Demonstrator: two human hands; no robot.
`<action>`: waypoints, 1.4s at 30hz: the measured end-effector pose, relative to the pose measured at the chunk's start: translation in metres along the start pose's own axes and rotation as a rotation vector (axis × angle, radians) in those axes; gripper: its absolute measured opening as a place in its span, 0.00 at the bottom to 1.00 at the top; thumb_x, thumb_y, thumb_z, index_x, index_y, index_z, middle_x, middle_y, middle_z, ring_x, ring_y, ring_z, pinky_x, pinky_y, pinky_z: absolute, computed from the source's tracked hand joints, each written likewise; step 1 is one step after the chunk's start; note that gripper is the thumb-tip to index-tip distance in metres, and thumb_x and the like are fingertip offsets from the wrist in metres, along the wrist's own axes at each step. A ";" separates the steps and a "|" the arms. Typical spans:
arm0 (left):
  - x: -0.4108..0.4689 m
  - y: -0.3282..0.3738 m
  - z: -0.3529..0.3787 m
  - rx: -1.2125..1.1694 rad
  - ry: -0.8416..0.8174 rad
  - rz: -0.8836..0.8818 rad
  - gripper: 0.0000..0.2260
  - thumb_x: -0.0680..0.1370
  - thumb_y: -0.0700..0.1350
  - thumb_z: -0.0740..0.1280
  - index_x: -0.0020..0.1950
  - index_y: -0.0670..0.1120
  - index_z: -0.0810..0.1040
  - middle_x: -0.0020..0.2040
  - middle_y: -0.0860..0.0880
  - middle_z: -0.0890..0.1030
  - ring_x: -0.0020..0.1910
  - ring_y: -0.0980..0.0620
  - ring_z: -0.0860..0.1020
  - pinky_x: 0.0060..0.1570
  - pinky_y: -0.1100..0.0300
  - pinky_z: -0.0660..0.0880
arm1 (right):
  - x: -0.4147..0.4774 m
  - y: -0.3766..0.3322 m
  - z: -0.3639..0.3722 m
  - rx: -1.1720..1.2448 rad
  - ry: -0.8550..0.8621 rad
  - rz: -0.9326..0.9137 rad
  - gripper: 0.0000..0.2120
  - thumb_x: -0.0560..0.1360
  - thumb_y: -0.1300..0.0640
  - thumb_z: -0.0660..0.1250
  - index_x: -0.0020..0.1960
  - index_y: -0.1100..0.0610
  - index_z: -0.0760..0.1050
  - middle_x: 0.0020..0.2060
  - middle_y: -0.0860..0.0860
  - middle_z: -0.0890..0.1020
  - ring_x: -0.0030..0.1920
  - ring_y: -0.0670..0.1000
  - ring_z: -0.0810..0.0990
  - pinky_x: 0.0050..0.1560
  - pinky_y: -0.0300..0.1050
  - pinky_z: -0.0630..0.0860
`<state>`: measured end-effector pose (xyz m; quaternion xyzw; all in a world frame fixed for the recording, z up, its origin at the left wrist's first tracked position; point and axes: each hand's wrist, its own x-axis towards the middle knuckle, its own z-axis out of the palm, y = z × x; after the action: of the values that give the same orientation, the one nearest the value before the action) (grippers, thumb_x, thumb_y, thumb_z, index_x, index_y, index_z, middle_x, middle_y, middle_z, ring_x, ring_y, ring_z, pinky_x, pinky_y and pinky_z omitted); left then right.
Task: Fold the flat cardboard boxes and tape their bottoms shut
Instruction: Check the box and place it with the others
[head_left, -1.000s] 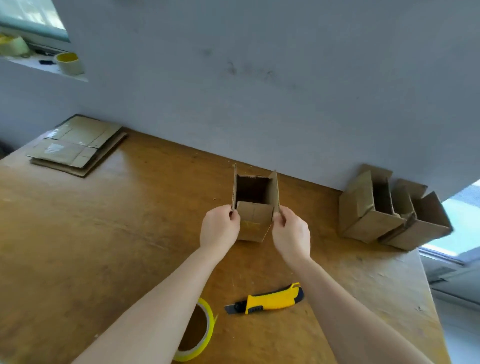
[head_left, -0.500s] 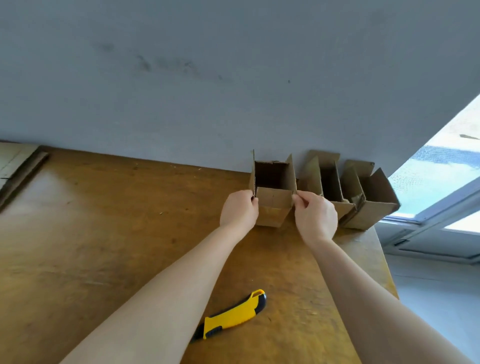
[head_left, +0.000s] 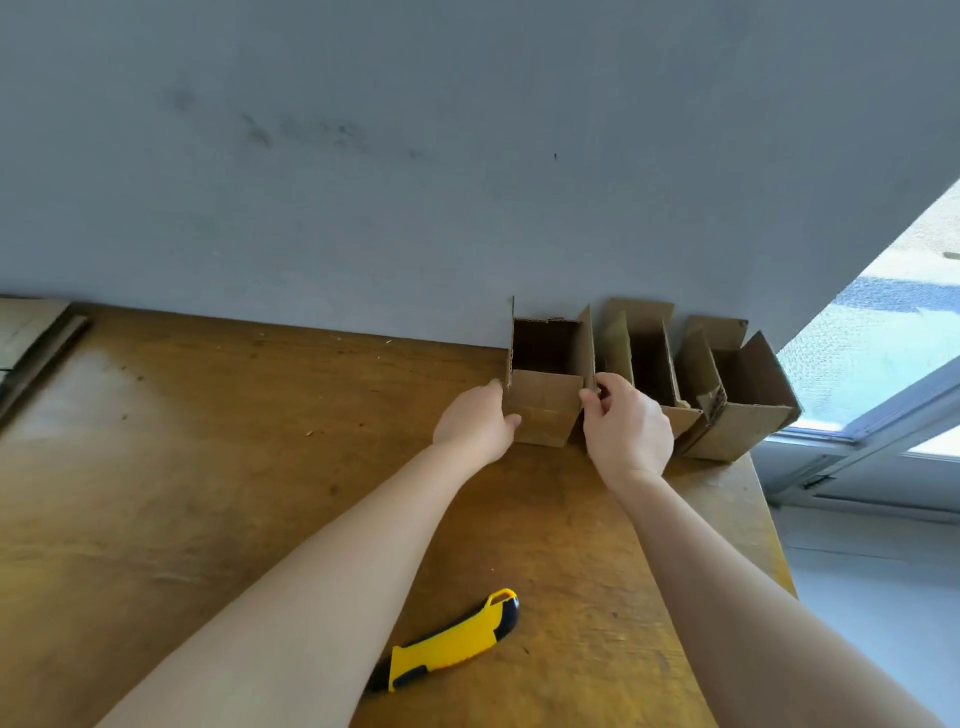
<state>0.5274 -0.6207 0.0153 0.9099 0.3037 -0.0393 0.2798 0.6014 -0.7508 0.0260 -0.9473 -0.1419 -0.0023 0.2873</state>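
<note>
Our left hand (head_left: 475, 421) grips the left side of the box (head_left: 545, 410) at the back of the desk (head_left: 208, 467), our right hand (head_left: 626, 426) pinches its right edge, and we do best to set it square beside the neighbouring box (head_left: 644, 364) without crushing flaps.

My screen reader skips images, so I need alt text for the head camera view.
The left hand and right hand hold an open-topped cardboard box at the back of a wooden table, beside a second folded box and a third box. A yellow utility knife lies nearer the camera.
</note>
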 end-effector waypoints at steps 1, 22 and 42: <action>-0.006 -0.003 -0.003 0.025 0.002 0.003 0.27 0.81 0.51 0.62 0.78 0.47 0.58 0.77 0.46 0.63 0.74 0.45 0.64 0.68 0.51 0.66 | -0.003 0.000 0.000 0.014 -0.004 -0.004 0.18 0.80 0.51 0.63 0.69 0.53 0.72 0.51 0.53 0.84 0.49 0.53 0.82 0.45 0.44 0.76; -0.227 -0.167 -0.131 0.420 0.457 -0.208 0.17 0.81 0.50 0.60 0.68 0.47 0.71 0.64 0.50 0.76 0.63 0.50 0.73 0.55 0.57 0.74 | -0.151 -0.136 0.003 -0.239 -0.292 -0.728 0.25 0.78 0.47 0.64 0.73 0.51 0.65 0.70 0.51 0.69 0.72 0.54 0.65 0.72 0.51 0.62; -0.367 -0.445 -0.246 0.516 0.470 -0.371 0.11 0.80 0.47 0.60 0.61 0.48 0.73 0.62 0.49 0.74 0.64 0.48 0.70 0.55 0.56 0.69 | -0.355 -0.378 0.124 -0.398 -0.296 -0.976 0.24 0.77 0.48 0.65 0.71 0.53 0.67 0.64 0.53 0.73 0.66 0.54 0.70 0.66 0.49 0.67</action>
<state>-0.0507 -0.3910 0.0943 0.8643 0.4987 0.0451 -0.0472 0.1494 -0.4781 0.0972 -0.7977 -0.6007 -0.0290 0.0451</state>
